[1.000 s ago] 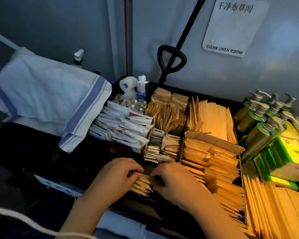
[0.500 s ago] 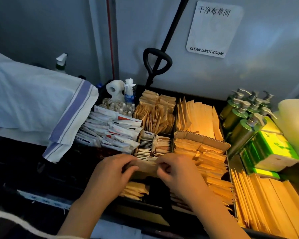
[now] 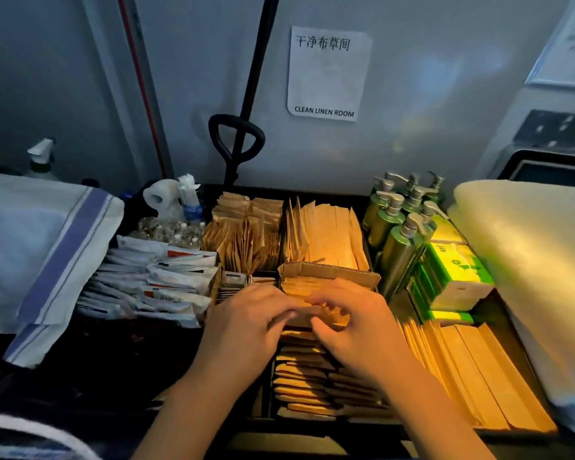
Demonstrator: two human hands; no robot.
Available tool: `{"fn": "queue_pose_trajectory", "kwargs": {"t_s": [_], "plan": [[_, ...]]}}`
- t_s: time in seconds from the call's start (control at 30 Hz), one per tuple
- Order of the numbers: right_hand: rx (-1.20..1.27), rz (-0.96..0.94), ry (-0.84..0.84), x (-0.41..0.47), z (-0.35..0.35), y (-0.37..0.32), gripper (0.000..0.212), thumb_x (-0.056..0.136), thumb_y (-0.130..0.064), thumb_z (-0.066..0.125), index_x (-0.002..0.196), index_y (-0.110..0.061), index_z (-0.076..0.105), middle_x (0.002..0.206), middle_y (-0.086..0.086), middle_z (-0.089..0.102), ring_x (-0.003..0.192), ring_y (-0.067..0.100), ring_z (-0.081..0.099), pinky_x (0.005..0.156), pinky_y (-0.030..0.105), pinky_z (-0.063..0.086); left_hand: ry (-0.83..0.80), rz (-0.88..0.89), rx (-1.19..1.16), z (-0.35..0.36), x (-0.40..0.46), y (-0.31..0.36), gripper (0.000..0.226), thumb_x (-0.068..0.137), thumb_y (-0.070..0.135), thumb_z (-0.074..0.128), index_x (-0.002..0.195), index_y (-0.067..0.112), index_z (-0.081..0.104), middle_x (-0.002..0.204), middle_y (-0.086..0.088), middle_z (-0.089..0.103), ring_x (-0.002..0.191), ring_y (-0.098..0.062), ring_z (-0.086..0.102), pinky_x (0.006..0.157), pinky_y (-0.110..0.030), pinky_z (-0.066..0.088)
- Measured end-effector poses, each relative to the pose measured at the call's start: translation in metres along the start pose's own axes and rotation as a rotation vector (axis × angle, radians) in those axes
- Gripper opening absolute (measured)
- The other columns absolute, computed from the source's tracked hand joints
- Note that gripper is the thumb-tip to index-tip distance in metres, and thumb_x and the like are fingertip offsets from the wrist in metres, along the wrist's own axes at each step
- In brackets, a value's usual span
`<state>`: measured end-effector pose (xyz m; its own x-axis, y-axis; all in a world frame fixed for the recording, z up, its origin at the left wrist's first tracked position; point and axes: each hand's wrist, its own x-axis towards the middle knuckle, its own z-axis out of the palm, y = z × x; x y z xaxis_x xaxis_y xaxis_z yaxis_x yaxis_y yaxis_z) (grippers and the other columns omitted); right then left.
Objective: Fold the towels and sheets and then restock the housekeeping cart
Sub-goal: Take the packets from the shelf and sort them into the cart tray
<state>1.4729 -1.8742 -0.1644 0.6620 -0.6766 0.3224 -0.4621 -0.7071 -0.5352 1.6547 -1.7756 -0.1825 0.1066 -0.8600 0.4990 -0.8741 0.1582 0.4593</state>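
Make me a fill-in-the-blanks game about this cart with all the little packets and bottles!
1. The pump bottles at the back right of the cart are coloured ____.
2. The sign on the wall reads CLEAN ____ ROOM.
3. The white cloth draped on the left has a ____ stripe.
4. The left hand and the right hand both hold brown paper packets over a ____ box.

Missing words: green; LINEN; blue; cardboard
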Motion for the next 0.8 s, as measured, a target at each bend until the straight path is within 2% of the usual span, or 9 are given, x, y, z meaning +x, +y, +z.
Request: {"fn": "queue_pose_trajectory", "kwargs": {"t_s": [0.17, 0.27, 0.33, 0.5, 0.6, 0.7, 0.8], "plan": [[-0.070, 0.007, -0.046, -0.004, 0.005, 0.017, 0.020, 0.087, -0.033, 0.072, 0.106, -0.039, 0.074, 0.097, -0.026, 0.061, 0.092, -0.004, 0.056, 0.085, 0.020, 0.053, -0.076, -0.001, 0.092, 0.017, 0.004, 0.005, 0.027, 0.087, 0.022, 0.079, 0.108, 0.040, 0.075, 0.100, 0.022, 0.062, 0.093, 0.002, 0.055, 0.073, -0.014, 0.041], [-0.152, 0.018, -0.138, -0.003, 0.014, 0.024, 0.024, 0.089, -0.033, 0.072, 0.113, -0.037, 0.071, 0.106, -0.020, 0.065, 0.101, 0.002, 0.057, 0.093, 0.029, 0.053, -0.095, -0.024, 0.103, 0.027, 0.004, 0.003, 0.023, 0.086, 0.025, 0.081, 0.105, 0.038, 0.078, 0.095, 0.020, 0.060, 0.090, 0.000, 0.053, 0.069, -0.020, 0.047], [-0.228, 0.018, -0.193, -0.003, 0.019, 0.027, 0.026, 0.091, -0.034, 0.070, 0.117, -0.037, 0.069, 0.114, -0.017, 0.065, 0.108, 0.008, 0.058, 0.095, 0.032, 0.052, -0.108, -0.064, 0.095, 0.032, 0.002, 0.000, 0.022, 0.087, 0.028, 0.080, 0.107, 0.037, 0.077, 0.097, 0.022, 0.058, 0.092, 0.001, 0.052, 0.074, -0.022, 0.050], [-0.242, -0.012, -0.109, -0.006, 0.021, 0.030, 0.020, 0.090, -0.047, 0.069, 0.109, -0.040, 0.071, 0.107, -0.021, 0.061, 0.102, 0.002, 0.053, 0.088, 0.023, 0.050, -0.085, -0.145, 0.108, 0.038, -0.008, -0.016, 0.018, 0.087, 0.028, 0.079, 0.101, 0.038, 0.076, 0.098, 0.025, 0.059, 0.092, 0.003, 0.053, 0.074, -0.010, 0.040], [-0.285, -0.020, -0.168, 0.001, 0.024, 0.031, 0.016, 0.092, -0.039, 0.069, 0.108, -0.039, 0.074, 0.107, -0.019, 0.062, 0.103, 0.008, 0.052, 0.088, 0.026, 0.047, -0.066, -0.162, 0.130, 0.048, -0.006, -0.020, 0.016, 0.084, 0.030, 0.082, 0.098, 0.037, 0.079, 0.093, 0.023, 0.061, 0.090, 0.001, 0.051, 0.073, -0.015, 0.042], [-0.407, -0.005, -0.229, 0.006, 0.033, 0.032, 0.021, 0.099, -0.039, 0.061, 0.114, -0.038, 0.075, 0.111, -0.015, 0.064, 0.105, 0.014, 0.046, 0.087, 0.031, 0.041, -0.048, -0.217, 0.140, 0.064, -0.005, -0.018, 0.011, 0.085, 0.035, 0.081, 0.097, 0.034, 0.081, 0.094, 0.018, 0.059, 0.093, -0.004, 0.048, 0.078, -0.030, 0.051], [-0.426, 0.020, -0.219, 0.007, 0.040, 0.035, 0.022, 0.098, -0.042, 0.062, 0.117, -0.038, 0.074, 0.116, -0.014, 0.061, 0.109, 0.015, 0.042, 0.093, 0.035, 0.039, -0.014, -0.261, 0.126, 0.070, -0.010, -0.021, 0.011, 0.086, 0.037, 0.080, 0.096, 0.034, 0.081, 0.097, 0.019, 0.053, 0.096, -0.004, 0.045, 0.078, -0.026, 0.049]]}}
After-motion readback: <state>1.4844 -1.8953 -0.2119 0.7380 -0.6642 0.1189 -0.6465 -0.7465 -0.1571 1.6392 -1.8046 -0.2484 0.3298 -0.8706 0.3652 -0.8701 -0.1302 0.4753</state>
